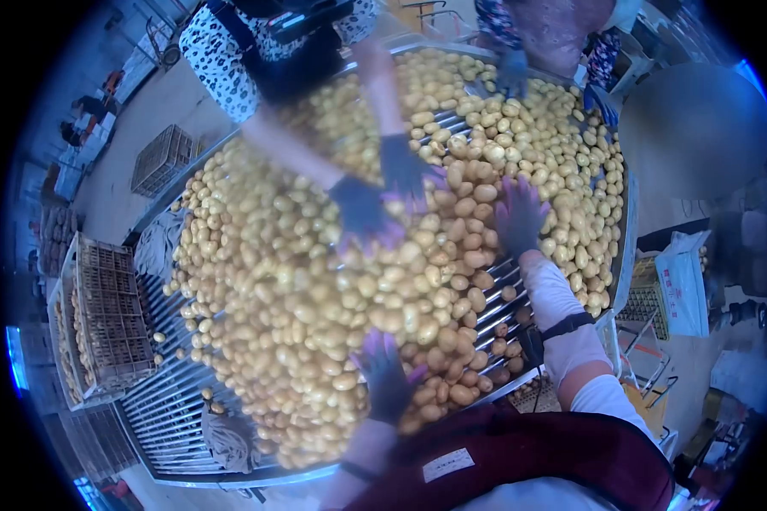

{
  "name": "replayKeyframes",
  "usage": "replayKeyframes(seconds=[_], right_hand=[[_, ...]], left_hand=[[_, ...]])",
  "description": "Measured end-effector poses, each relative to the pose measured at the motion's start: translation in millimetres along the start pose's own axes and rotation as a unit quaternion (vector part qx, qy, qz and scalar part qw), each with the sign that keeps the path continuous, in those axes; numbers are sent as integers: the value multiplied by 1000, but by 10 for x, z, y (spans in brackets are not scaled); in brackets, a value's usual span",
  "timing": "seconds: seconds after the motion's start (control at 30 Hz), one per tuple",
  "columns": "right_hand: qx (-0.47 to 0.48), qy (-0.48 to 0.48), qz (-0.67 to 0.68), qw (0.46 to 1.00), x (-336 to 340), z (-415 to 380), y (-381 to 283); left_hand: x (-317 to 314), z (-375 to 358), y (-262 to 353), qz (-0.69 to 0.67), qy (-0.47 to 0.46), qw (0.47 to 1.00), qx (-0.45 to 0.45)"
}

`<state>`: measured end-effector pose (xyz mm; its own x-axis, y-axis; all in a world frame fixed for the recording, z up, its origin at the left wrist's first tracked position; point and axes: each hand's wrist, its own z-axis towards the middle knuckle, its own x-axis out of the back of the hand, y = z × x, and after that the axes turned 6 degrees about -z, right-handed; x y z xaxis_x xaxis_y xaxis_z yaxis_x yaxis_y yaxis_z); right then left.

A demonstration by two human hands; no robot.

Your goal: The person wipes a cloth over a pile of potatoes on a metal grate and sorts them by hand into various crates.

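Note:
A large heap of yellow-brown potatoes (290,315) covers a slatted metal table (166,426). My left hand (385,379), in a dark glove with purple fingertips, lies on the near part of the heap, fingers spread, holding nothing. My right hand (520,215), gloved the same way, rests with spread fingers on potatoes right of the middle. Browner potatoes (452,366) lie between my two hands. Bare metal slats (498,302) show below my right hand.
Across the table a co-worker's two gloved hands (365,209) reach into the heap. Another person's gloved hands (513,72) are at the far right. A crate (111,315) stands left, another crate (162,160) on the floor. Grey cloth (228,439) lies on the table's near left.

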<state>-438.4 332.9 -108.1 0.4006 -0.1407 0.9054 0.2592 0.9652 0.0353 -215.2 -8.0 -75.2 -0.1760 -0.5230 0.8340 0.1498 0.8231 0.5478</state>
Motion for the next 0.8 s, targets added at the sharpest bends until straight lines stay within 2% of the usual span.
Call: replayKeyframes(seconds=[0.03,0.07,0.1,0.17,0.2,0.27,0.37,0.47,0.5,0.57,0.63,0.7,0.8], right_hand=[[-40,-11,-3,999,105,92,-96],[9,-31,148,988,234,122,-178],[56,-53,295,952,388,65,-256],[255,-64,371,891,400,-190,-460],[402,-52,297,865,348,-357,-587],[254,-120,296,913,748,-640,-830],[208,-171,240,933,673,-893,-815],[176,-249,253,918,669,-1102,-640],[200,-238,255,915,698,-1175,-529],[213,-287,276,892,916,-1056,-264],[157,-278,291,902,1005,-931,-166],[31,-201,297,933,953,-746,-178],[128,-44,247,960,315,-593,-272]], left_hand=[[22,11,31,28,-3,1000,3],[31,34,47,57,-5,998,7],[16,48,39,75,-5,997,7],[-27,37,9,114,-10,993,6],[-60,58,-7,75,5,997,4],[-116,135,-24,-6,35,999,-5],[-154,217,13,62,25,998,9],[-183,218,-15,68,29,997,-9],[-186,205,-34,69,25,997,-12],[-165,217,-18,71,21,997,-15],[-166,242,-12,108,-9,994,-11],[-212,230,-44,132,-13,991,-14],[-311,209,-125,143,23,989,-31]])
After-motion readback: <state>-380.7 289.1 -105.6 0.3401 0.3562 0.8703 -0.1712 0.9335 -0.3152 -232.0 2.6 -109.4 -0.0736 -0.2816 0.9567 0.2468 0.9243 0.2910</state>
